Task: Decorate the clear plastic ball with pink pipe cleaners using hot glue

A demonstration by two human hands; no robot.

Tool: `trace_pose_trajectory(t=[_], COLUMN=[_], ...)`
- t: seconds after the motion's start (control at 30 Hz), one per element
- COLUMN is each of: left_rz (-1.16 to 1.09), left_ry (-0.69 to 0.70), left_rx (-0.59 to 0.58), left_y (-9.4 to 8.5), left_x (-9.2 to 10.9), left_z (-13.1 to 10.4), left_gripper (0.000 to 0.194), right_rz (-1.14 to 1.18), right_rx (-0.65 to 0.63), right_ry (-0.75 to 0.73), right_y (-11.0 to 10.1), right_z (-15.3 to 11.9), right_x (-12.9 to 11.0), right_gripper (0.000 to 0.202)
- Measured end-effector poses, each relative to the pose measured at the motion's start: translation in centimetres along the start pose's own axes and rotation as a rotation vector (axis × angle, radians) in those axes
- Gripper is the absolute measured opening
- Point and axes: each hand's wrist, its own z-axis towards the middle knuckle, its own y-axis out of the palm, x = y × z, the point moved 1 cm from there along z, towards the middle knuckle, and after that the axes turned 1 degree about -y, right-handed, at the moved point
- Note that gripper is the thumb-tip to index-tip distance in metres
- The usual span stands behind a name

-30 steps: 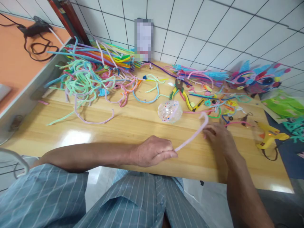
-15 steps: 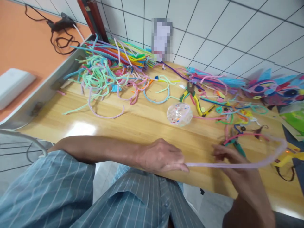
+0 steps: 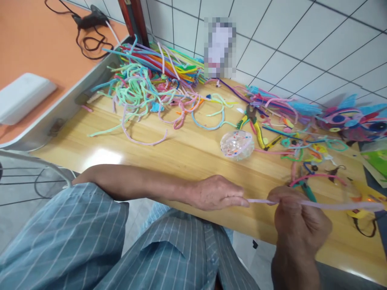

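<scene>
Fingers of the left hand [image 3: 219, 193] and right hand [image 3: 302, 215] pinch a pale lilac pipe cleaner [image 3: 338, 206] at lower right, nearly straight and joined to nothing visible, while a clear speckled ball [image 3: 237, 145] sits apart on the wooden surface [image 3: 181, 157], right of centre.

Wooden table [image 3: 187, 155] under pipe cleaners [image 3: 133, 90].

The fuzzy stem [image 3: 335, 206] I pinch is pale lilac, and my shirt [image 3: 163, 257] is grey-blue with thin white stripes. Near me, the clear ball [image 3: 237, 144] is flecked red, blue and orange, the pliers [image 3: 259, 135] have yellow-and-green handles, and the glue gun [image 3: 358, 214] is yellow.
</scene>
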Motion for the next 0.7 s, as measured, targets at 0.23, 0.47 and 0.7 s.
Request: trace_pose_trajectory(t=[0.23, 0.47, 0.7], left_rz=[-0.084, 0.184, 0.333], left_ry=[-0.098, -0.060, 0.122], left_rx=[-0.013, 0.380, 0.362], left_y=[0.3, -3.0, -5.9], left_x=[-0.9, -3.0, -8.4], left_z=[-0.5, 0.2, 2.5], left_gripper=[0.039, 0.048, 0.082], right_rz=[-0.069, -0.099, 0.173], right_rx=[-0.357, -0.122, -0.130], right_ry=[0.060, 0.079, 0.195], right_y=[1.8, 1.9, 3.7], right_z=[1.5, 4.7, 8.9], right_x=[0.2, 2.6, 7.0], right_gripper=[0.020, 0.023, 0.039])
